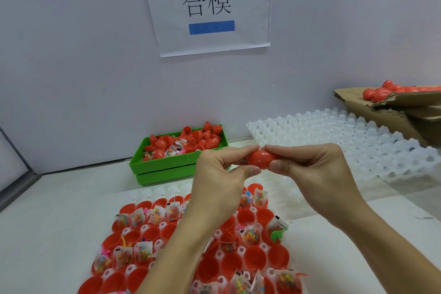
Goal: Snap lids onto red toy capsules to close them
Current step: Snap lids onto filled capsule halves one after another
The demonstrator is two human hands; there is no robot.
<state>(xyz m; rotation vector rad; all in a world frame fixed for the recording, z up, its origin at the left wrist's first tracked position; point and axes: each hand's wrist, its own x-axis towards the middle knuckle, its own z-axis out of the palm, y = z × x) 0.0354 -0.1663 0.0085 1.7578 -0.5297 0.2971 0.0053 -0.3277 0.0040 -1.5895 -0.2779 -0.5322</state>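
Nearest, at six o'clock, a white moulded tray [133, 270] of rounded cups is seen, filled with glossy red capsule halves [255, 256] standing open side up; many are stuffed with small crinkled clear packets [124, 256] of coloured toy bits. Above the tray, both forearms are raised. A smooth, egg-shaped red capsule [261, 159] is held in the air between the hands, near centre, lying sideways with a seam visible around its middle. Its left end is pinched by the left hand [222, 174] with thumb below and fingertips above, and its right end is pinched in the same way by the right hand [312, 169], the two hands being pressed towards each other. Farther off, at eleven o'clock, a green ribbed plastic bin [167, 169] is heaped with loose red halves and packets. At two o'clock, translucent white dimpled trays [358, 136] are laid flat, and beyond them a torn cardboard box [381, 107] holding closed red capsules is seen. On the pale wall at twelve o'clock, a paper sign [207, 7] is taped.
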